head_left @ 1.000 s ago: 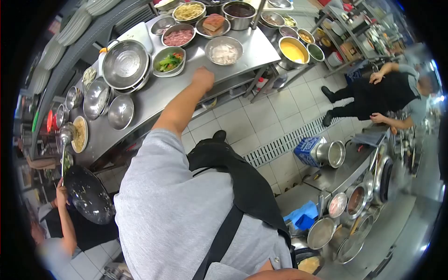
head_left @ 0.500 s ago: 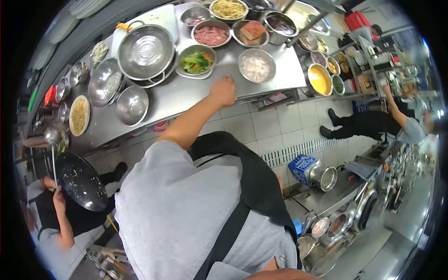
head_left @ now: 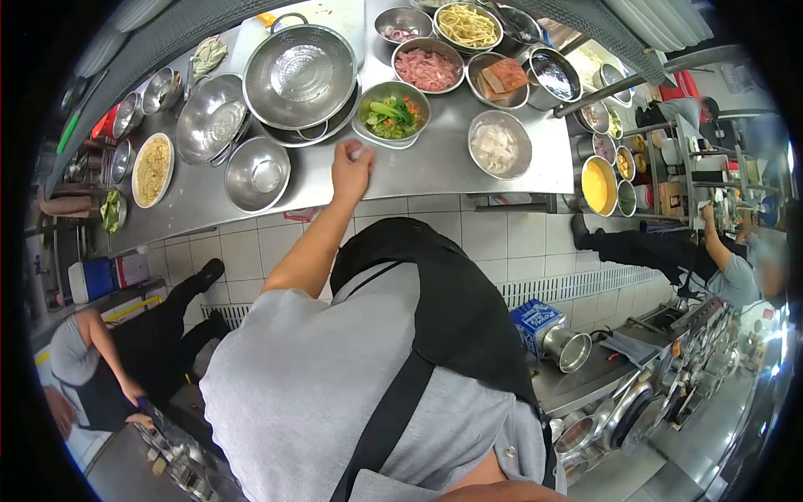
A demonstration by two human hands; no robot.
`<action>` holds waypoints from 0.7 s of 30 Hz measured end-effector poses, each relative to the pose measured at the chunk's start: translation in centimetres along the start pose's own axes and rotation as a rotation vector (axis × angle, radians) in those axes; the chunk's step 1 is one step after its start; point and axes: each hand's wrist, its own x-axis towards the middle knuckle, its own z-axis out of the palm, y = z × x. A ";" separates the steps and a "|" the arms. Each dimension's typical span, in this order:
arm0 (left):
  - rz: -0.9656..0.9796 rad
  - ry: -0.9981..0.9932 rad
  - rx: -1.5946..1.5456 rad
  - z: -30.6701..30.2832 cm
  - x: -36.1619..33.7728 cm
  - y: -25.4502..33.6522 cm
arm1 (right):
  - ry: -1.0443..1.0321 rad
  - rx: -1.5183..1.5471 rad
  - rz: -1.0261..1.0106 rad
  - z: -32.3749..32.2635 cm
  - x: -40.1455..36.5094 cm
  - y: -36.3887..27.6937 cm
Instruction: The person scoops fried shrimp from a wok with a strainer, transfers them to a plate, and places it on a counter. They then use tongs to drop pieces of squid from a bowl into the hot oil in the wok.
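My left hand [head_left: 352, 173] is above the front edge of the steel counter [head_left: 435, 171], its fingers curled together. A small whitish bit shows between the fingertips, too small to name. Just beyond it, a metal bowl of chopped greens and red pepper [head_left: 393, 115] rests on a white plate. To the right is a bowl of pale white pieces [head_left: 499, 144]. Behind stand a bowl of sliced pink meat [head_left: 427, 67] and a bowl with orange-pink blocks [head_left: 503, 79]. A large perforated strainer [head_left: 299, 75] sits left of my hand. My right hand is out of view.
An empty steel bowl [head_left: 257, 176] and an oval plate of pale food [head_left: 153, 171] stand left along the counter. One co-worker [head_left: 109, 360] bends at the lower left; another person [head_left: 711, 251] stands right. A blue box [head_left: 535, 325] is behind me.
My left hand has moved left along the counter edge, from between the two front bowls to below the greens. The left co-worker's wok and ladle have gone from view.
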 end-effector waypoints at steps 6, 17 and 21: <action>0.066 0.062 0.000 0.9 3.6 2.1 | 0.003 -0.052 0.029 -0.8 2.9 0.2; -0.017 -0.048 0.002 7.9 -0.9 2.0 | 0.014 0.254 -0.142 -3.4 3.7 -13.3; -0.024 -0.090 -0.003 9.2 -1.9 2.1 | 0.057 0.301 -0.354 -4.0 6.4 -24.7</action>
